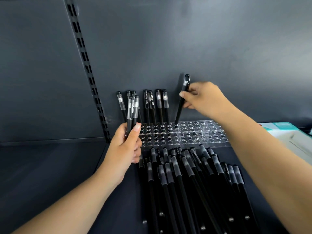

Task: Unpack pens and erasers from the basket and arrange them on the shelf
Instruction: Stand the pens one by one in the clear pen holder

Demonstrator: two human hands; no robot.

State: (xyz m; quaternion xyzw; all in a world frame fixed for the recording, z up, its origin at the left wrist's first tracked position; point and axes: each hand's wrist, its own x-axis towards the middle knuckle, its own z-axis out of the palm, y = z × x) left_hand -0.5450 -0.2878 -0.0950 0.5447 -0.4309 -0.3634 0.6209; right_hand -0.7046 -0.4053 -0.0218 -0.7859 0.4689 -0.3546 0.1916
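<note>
One black pen (183,98), slim and matte with a clear cap, pinched between thumb and fingers of right hand (205,98), tilted, tip in a far-row hole of clear acrylic rack (194,134). Several like pens (132,112) bunched upright in curled left hand (125,147), just left of rack. More standing pens (157,105) in far row. Loose pile of pens (194,183) on near dark shelf (50,166).

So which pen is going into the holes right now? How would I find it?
Look at the clear plastic rack full of round holes standing against the dark grey back wall. A row of black pens with clear caps stands upright in its back holes. At the right end of that row is the black pen pinched by the right hand: it alone leans and stands taller than the others.
</note>
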